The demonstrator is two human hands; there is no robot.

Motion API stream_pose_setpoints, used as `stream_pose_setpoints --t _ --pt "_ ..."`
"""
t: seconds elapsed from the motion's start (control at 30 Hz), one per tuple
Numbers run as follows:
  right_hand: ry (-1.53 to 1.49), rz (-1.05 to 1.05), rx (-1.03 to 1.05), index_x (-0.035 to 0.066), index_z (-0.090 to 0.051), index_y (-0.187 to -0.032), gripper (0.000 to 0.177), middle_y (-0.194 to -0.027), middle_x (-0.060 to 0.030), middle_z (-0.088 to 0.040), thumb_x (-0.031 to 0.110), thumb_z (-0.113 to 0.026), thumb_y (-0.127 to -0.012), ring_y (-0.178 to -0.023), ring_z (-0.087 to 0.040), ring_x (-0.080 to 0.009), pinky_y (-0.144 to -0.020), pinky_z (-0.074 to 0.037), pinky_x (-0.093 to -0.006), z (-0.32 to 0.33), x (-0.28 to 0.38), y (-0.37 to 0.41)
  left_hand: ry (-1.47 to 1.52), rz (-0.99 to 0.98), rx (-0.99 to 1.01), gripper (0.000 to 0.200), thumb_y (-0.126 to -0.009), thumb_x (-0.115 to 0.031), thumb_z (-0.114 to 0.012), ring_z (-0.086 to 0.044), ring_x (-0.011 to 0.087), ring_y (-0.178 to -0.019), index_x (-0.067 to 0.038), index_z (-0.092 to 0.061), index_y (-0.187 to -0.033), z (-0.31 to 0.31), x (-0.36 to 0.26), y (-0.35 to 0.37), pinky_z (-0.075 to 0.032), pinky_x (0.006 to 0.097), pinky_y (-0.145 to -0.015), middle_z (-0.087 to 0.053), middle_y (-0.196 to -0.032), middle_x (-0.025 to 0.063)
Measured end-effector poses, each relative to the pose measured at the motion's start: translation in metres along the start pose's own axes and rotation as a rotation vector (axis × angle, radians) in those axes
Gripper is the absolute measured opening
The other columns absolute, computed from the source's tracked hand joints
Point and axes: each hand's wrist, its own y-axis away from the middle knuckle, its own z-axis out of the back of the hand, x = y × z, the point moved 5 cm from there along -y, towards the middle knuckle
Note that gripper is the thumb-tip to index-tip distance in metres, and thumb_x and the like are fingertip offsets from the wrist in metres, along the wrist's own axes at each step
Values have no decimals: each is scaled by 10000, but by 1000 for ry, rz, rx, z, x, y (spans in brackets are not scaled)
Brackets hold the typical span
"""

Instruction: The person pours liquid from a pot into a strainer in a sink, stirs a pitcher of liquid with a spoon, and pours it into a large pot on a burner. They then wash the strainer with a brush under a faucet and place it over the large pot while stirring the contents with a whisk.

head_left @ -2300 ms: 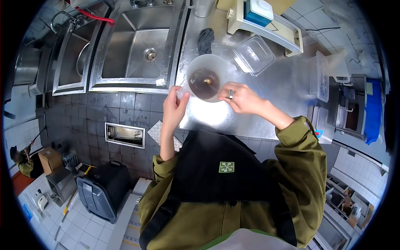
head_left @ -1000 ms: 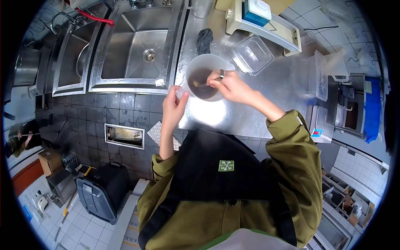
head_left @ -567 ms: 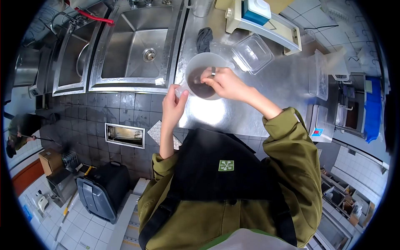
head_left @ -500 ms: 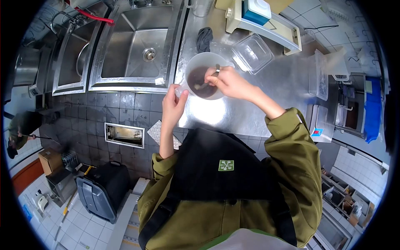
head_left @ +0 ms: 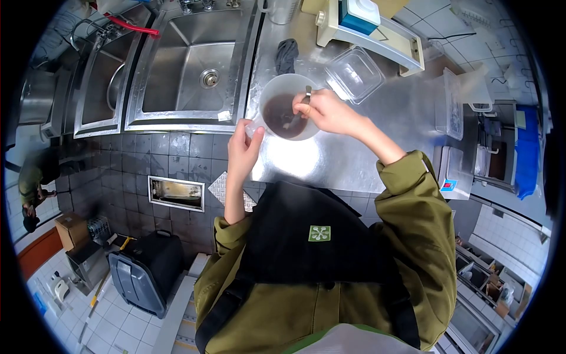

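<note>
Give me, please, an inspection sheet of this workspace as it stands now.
Surface: steel counter, shiny.
Job's things: jug holds dark liquid; spoon dips into it.
Clutter: empty clear tub, dark cloth, cream machine behind the jug.
Hands: left hand grips the jug's handle; right hand holds the spoon.
Cables: red hose by the taps.
Surroundings: double sink left of the counter; another person far off.
</note>
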Motion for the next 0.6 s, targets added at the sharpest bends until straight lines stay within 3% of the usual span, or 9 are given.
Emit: stream_pose_setpoints --t 0.13,0.23,0.43,0.53,0.6 --pt "175 24 -98 -7 -572 -806 182 -689 -173 -550 152 -483 -822 -676 -554 -330 -617 -434 -374 10 13 -7 10 -12 0 175 -845 -196 -510 -338 30 -518 -28 -464 -862 -1 0 -1 -275 198 -464 -408 -571 -36" --pt "122 188 -183 -11 -568 -803 185 -660 -176 -544 154 -487 -819 -672 -553 -330 -614 -431 -378 -5 16 -1 1 0 -4 177 -844 -196 -510 -333 30 -512 -26 -463 -863 0 2 -1 -270 199 -458 -402 -566 -37" --pt "-32 -7 21 -2 -559 -812 168 -664 -172 -551 146 -481 -818 -677 -553 -326 -613 -431 -378 7 1 6 -19 16 -17 181 -843 -196 -512 -328 31 -504 -24 -461 -867 0 2 0 -262 203 -449 -395 -553 -37" --pt "149 65 -100 -5 -558 -818 169 -673 -171 -556 145 -480 -815 -675 -555 -322 -610 -430 -376 17 6 0 0 3 -14 184 -843 -197 -515 -328 31 -505 -24 -460 -874 -1 -2 0 -259 201 -449 -395 -554 -38" --pt "117 100 -133 -7 -561 -826 154 -695 -181 -558 130 -497 -803 -677 -552 -329 -621 -432 -383 9 9 -1 -1 17 -20 187 -844 -197 -514 -329 29 -509 -22 -459 -877 0 2 0 -259 199 -450 -399 -558 -38"
